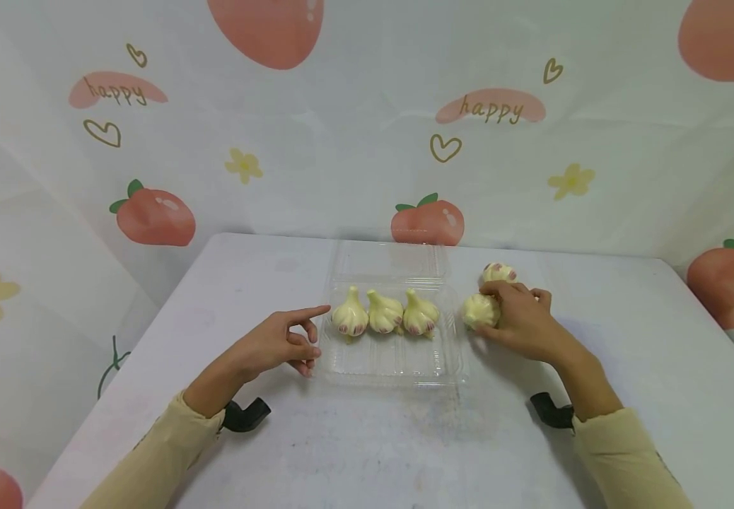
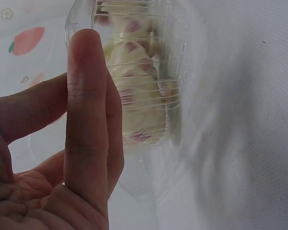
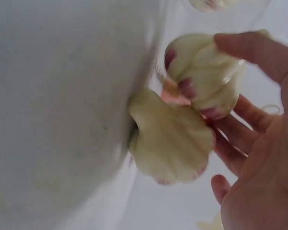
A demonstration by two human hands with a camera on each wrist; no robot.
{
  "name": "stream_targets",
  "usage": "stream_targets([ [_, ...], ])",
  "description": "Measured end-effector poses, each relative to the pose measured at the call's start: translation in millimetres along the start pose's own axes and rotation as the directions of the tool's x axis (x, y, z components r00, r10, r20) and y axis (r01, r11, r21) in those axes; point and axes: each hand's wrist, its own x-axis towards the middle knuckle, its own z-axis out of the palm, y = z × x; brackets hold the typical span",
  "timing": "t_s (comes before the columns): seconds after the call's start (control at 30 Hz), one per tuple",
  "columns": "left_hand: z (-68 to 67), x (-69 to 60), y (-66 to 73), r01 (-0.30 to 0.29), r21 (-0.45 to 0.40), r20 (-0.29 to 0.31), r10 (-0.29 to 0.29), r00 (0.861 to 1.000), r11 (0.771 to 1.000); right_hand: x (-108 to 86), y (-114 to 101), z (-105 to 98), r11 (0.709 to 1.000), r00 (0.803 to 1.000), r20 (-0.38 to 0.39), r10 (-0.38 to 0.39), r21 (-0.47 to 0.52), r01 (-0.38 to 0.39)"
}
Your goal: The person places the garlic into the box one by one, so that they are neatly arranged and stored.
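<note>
Three garlic bulbs point(image 1: 385, 312) stand side by side in the back part of an open clear plastic container point(image 1: 376, 364). My left hand point(image 1: 278, 343) is at its left edge, index finger extended and the other fingers loosely bent; in the left wrist view that hand point(image 2: 89, 129) holds nothing. On the container's right, my right hand point(image 1: 522, 322) grips a garlic bulb point(image 1: 481, 312). The right wrist view shows the thumb and fingers of the hand point(image 3: 264, 148) around this bulb point(image 3: 204, 72), with another bulb point(image 3: 175, 141) against it, close to the table.
Behind my right hand lies a garlic bulb point(image 1: 498, 272), partly covered by the fingers. The container's clear lid point(image 1: 387, 260) is folded back toward the rear edge of the white table point(image 1: 367, 452). A printed cloth point(image 1: 341, 155) hangs behind the table.
</note>
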Motion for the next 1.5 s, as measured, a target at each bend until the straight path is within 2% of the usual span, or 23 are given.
stream_targets([
  [0.1,0.3,-0.2,0.3,-0.002,0.003,0.001,0.002,1.000,1.000,-3.5,1.7,-6.0,0.999,1.000,0.010,-0.018,0.036,0.017],
  [0.27,1.1,-1.1,-0.2,0.000,-0.003,0.001,0.000,1.000,1.000,-9.5,4.9,-10.9,0.990,0.995,0.030,-0.091,0.106,0.088],
  [0.37,0.9,-1.1,-0.9,0.002,-0.004,0.001,-0.002,1.000,1.000,-9.8,5.3,-11.6,0.988,0.992,0.032,-0.123,0.093,0.120],
  [0.53,0.3,-0.7,-1.1,0.001,-0.001,-0.003,-0.001,1.000,1.000,-10.4,5.8,-13.3,0.989,0.989,0.015,-0.145,0.007,0.145],
  [0.7,0.5,-0.6,-0.2,0.006,0.002,-0.001,-0.006,1.000,1.000,-13.6,2.8,-17.3,0.987,0.988,0.022,-0.151,-0.043,0.152],
  [0.97,0.9,-1.4,1.8,0.007,0.007,-0.003,-0.007,1.000,1.000,-15.0,-3.7,-15.9,0.997,0.988,0.131,-0.078,0.014,0.077],
  [1.23,1.0,-2.4,0.0,-0.001,-0.005,0.005,0.001,1.000,1.000,-15.2,-0.9,-4.7,0.993,0.985,0.128,-0.117,0.000,0.118],
  [1.37,0.8,-1.9,-0.1,-0.003,-0.001,0.003,0.003,1.000,1.000,-14.7,-1.1,-2.7,0.990,0.984,0.114,-0.140,0.034,0.137],
  [1.5,0.4,-1.3,0.3,-0.004,0.005,-0.003,0.004,1.000,1.000,-13.4,-2.8,-0.7,0.990,0.985,0.136,-0.107,0.107,0.092],
])
